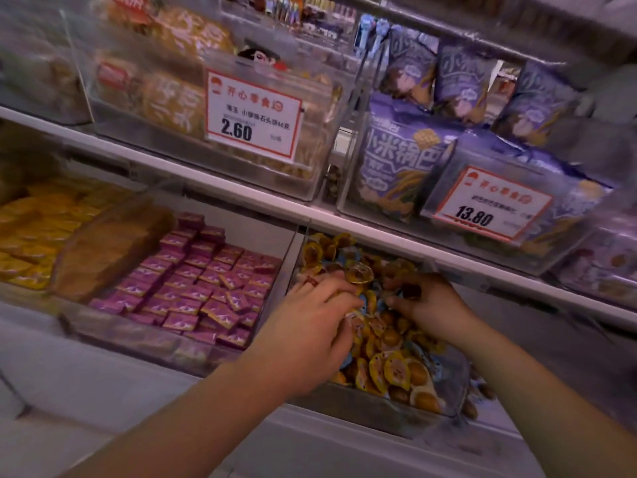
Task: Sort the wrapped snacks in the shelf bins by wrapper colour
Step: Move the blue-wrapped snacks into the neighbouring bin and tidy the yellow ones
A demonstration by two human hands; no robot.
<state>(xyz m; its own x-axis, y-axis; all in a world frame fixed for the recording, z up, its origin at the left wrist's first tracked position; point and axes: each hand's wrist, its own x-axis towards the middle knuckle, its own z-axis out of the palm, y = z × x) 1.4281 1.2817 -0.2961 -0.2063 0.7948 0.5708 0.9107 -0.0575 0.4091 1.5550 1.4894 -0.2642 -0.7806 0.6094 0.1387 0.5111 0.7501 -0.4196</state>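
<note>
Snacks (389,360) fill our clear bin (358,407); inside it, our left hand (310,322) and right hand (427,305) curl fingers round several wrapped pieces.

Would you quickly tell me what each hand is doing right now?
Left hand: fingers down among the yellow snacks; grip cannot be told.
Right hand: pinching a dark wrapped snack.
</note>
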